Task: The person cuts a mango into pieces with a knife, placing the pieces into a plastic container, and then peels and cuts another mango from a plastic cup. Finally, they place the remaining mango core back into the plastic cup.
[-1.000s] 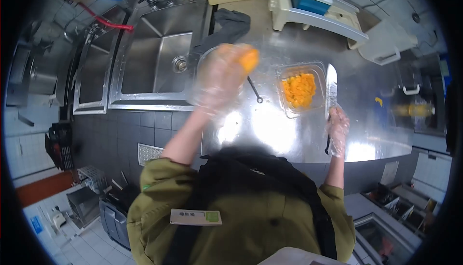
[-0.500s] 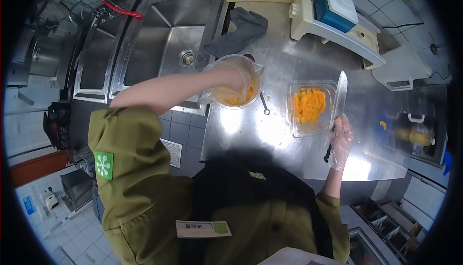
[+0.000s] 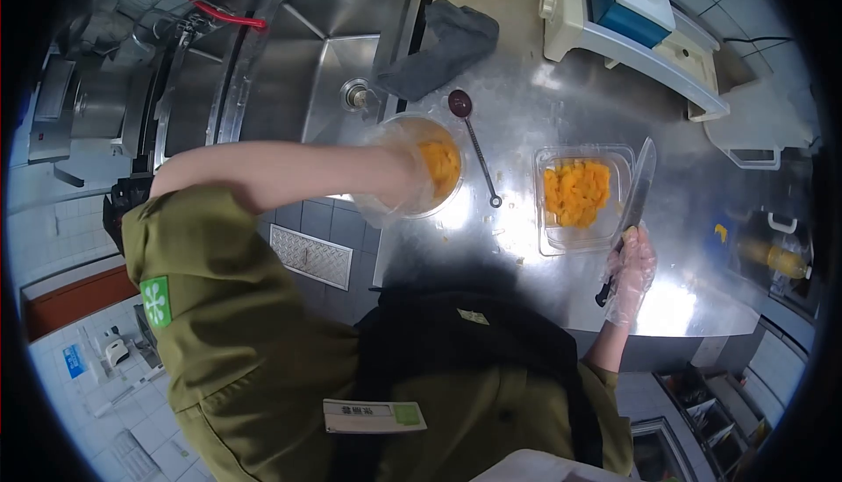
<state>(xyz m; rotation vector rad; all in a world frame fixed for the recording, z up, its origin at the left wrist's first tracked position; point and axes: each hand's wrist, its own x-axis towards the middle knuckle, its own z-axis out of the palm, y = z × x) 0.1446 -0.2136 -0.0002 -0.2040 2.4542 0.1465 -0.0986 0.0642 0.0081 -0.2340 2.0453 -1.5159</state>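
Observation:
A round clear tub (image 3: 460, 175) stands on the counter near the sink, with orange fruit pieces (image 3: 441, 166) inside. My left hand (image 3: 405, 177), in clear plastic, is at the tub's left side; its fingers are hidden from view. Wearing a clear plastic glove, my right hand (image 3: 633, 263) is closed around the black handle of a kitchen knife (image 3: 643, 179), blade pointing away from me. Just left of the knife lies a rectangular clear container (image 3: 545, 243) holding cut orange fruit (image 3: 576, 192). Between tub and container rests a long-handled dark measuring spoon (image 3: 476, 144).
A dark grey cloth (image 3: 456, 48) lies beside the metal sink (image 3: 289, 87). At the back right stands a cream slicer-like device (image 3: 605, 39) with a blue-and-white box (image 3: 631, 0). A yellow bottle (image 3: 785, 263) is at far right. Small scraps dot the steel counter (image 3: 491, 280).
My left hand has drawn back leftward within the tub, showing more fruit. The tub has shifted, uncovering the spoon's bowl. My right hand still grips the knife. The camera view has shifted slightly.

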